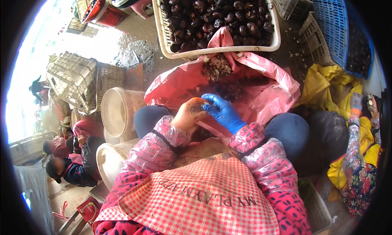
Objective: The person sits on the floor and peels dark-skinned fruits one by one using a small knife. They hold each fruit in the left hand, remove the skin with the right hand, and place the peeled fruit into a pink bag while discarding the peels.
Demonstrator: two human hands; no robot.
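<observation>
My left hand (189,113), without a coloured glove and with something orange at a fingertip, holds a small, dark, narrow thing (196,108) that is too blurred to name. Touching it from the right, my right hand (223,111) in a blue glove has its thumb and fingers around a small pale piece (205,103). Both hands are above the near edge of an open pink plastic bag (269,104) between my knees. Dark peelings (229,89) and pale scraps (218,65) lie in it. Beyond the bag, a cream plastic crate (214,50) holds dark, round corms, seemingly water chestnuts.
Cream buckets (118,112) stand left of my knee, near stacked crates (73,78). A blue crate (330,26) and a yellow bag (324,84) are at the right. A co-worker in flowered sleeves (353,149) sits there; other people (76,170) sit at the left. The floor is wet.
</observation>
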